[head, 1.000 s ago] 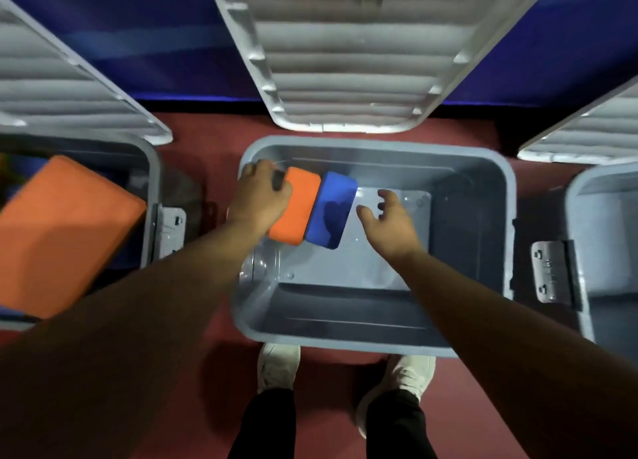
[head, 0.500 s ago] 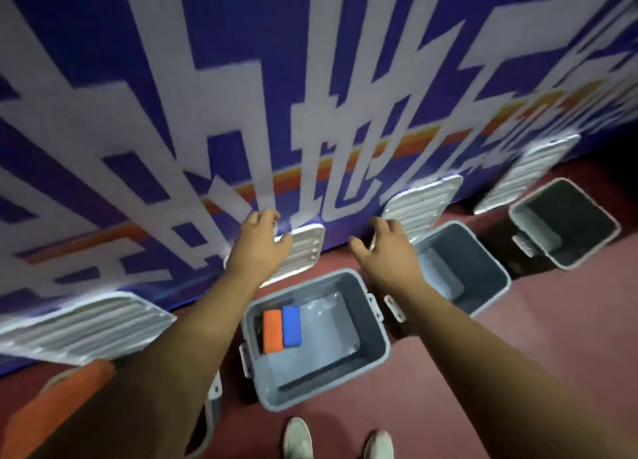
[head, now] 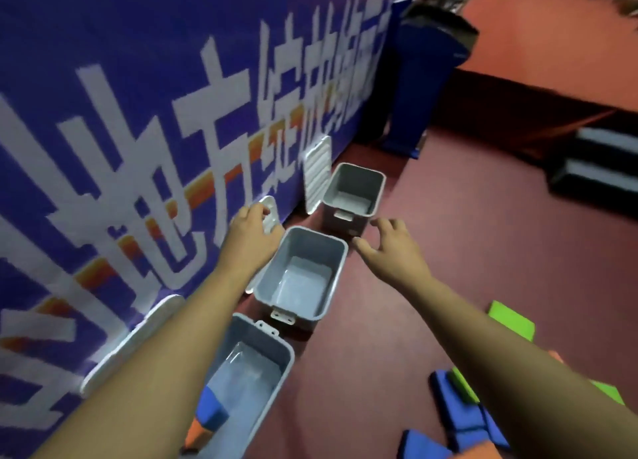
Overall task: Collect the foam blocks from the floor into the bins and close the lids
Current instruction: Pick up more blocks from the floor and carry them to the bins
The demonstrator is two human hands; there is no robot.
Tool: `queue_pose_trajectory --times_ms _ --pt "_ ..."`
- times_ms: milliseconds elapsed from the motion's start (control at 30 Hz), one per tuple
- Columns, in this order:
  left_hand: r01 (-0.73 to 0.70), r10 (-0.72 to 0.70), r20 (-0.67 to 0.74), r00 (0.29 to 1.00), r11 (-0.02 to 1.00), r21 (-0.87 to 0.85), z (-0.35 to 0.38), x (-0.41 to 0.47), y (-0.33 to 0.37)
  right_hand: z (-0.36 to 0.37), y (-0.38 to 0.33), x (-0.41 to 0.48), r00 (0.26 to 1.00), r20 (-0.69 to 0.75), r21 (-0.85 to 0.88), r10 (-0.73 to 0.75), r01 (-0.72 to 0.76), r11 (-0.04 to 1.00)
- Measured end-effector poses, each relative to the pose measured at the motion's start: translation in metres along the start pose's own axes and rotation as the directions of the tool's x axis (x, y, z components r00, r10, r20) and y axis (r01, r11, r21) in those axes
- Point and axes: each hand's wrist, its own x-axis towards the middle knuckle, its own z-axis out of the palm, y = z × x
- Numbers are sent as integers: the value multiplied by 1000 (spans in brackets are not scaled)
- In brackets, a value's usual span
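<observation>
Three open grey bins stand in a row along the blue banner wall. The nearest bin [head: 276, 372] holds a blue foam block [head: 211, 411] and an orange foam block [head: 197, 432] at its near end. The middle bin [head: 336, 268] and far bin [head: 378, 189] show bare bottoms. Their lids [head: 317, 172] lean against the wall. My left hand [head: 252, 229] hangs loosely curled in front of the middle lid [head: 270, 206], holding nothing. My right hand [head: 390, 246] is spread open over the floor, right of the middle bin. Blue foam blocks [head: 459, 407] and green foam blocks [head: 511, 320] lie on the floor at right.
The nearest bin's lid [head: 131, 344] leans on the banner behind my left arm. A blue padded post [head: 424, 79] stands past the far bin. Dark steps [head: 600, 161] sit at the far right on the red floor [head: 448, 234].
Both hands let go of the orange and blue blocks, which now lie in the bin. The view has risen and swung right along the row of bins, and both hands are lifted, holding nothing.
</observation>
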Motion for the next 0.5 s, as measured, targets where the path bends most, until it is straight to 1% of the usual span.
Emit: queue_pose_trajectory --times_ms 100,233,367,500 --pt "-126 127 84 988 992 -14 54 -31 72 -45 83 -47 988 -79 -6 129 -130 991" --pt "-210 217 217 952 976 -55 121 -91 161 -99 181 -123 950 -142 -24 278 -284 958" --pt "-316 340 330 881 940 -126 183 -152 238 -145 261 -198 888 -212 1 409 -418 909" --pt "-411 439 424 792 897 -159 238 -200 297 -175 326 -259 804 -252 13 539 -554 832"
